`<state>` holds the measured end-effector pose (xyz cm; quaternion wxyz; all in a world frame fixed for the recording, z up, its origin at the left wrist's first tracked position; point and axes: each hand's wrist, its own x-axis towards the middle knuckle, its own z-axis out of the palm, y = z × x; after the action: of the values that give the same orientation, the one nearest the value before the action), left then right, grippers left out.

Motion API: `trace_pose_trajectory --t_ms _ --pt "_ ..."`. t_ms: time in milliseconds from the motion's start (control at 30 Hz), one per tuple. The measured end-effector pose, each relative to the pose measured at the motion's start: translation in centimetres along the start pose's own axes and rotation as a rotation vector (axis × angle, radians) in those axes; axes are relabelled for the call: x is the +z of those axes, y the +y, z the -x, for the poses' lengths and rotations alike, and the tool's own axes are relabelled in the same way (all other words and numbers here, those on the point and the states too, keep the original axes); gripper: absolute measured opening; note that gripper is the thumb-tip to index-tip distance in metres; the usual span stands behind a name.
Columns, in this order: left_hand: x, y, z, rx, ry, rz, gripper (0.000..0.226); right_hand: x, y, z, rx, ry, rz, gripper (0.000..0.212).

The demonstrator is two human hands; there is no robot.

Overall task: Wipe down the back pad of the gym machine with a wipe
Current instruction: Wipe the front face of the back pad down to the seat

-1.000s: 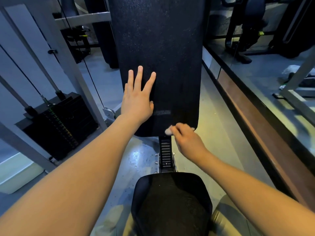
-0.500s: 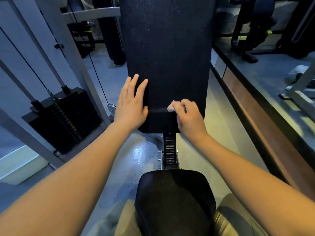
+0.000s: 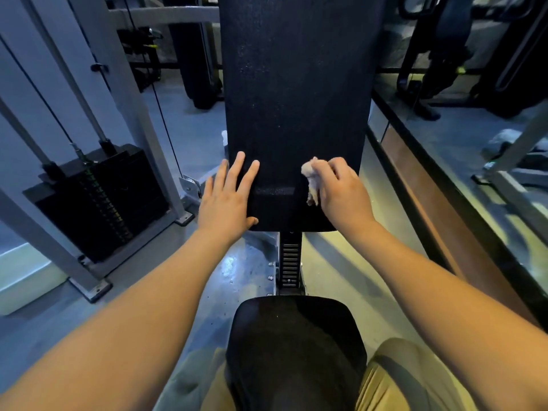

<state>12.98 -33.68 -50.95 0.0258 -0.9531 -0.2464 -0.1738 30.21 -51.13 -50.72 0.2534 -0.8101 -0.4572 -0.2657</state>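
Note:
The tall black back pad (image 3: 296, 93) of the gym machine stands upright in front of me. My left hand (image 3: 228, 200) lies flat with straight fingers on the pad's lower left edge. My right hand (image 3: 341, 191) grips a crumpled white wipe (image 3: 310, 179) and holds it against the pad's lower right part. Most of the wipe is hidden under my fingers.
A black seat pad (image 3: 296, 351) sits below, joined by a notched adjustment post (image 3: 290, 262). A weight stack (image 3: 98, 203) with cables and a grey frame (image 3: 133, 114) stands at the left. A low ledge (image 3: 444, 209) runs along the right, with other machines behind it.
My right hand with the wipe rose from the pad's bottom edge onto the pad face and shifted right. My left hand slid toward the pad's left edge.

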Motion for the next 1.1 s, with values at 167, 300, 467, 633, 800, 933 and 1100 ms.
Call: trace_pose_trajectory --t_ms 167,300,467,633,800,933,1100 --pt "0.0 -0.3 -0.2 0.011 0.0 0.005 0.129 0.0 0.3 1.6 -0.084 -0.053 0.005 0.053" --pt "0.1 -0.3 -0.2 0.016 0.016 0.003 0.128 -1.3 2.0 -0.5 -0.146 0.032 -0.005 0.041" --pt "0.2 -0.2 -0.1 0.024 0.02 0.01 0.127 -0.5 1.9 -2.6 0.04 0.239 -0.005 0.048" --pt "0.3 -0.5 -0.1 0.037 0.047 0.008 0.128 4.5 -2.5 3.4 -0.06 -0.038 -0.044 0.05" --pt "0.1 -0.5 0.0 0.037 0.048 0.002 0.127 3.9 -3.1 5.6 -0.258 -0.202 -0.005 0.043" --pt "0.3 -0.4 0.2 0.032 0.052 0.0 0.128 1.1 -1.3 -1.4 -0.095 0.153 -0.047 0.046" --pt "0.8 -1.0 0.3 0.026 0.083 -0.014 0.133 5.3 -3.1 2.2 -0.164 0.021 -0.038 0.046"
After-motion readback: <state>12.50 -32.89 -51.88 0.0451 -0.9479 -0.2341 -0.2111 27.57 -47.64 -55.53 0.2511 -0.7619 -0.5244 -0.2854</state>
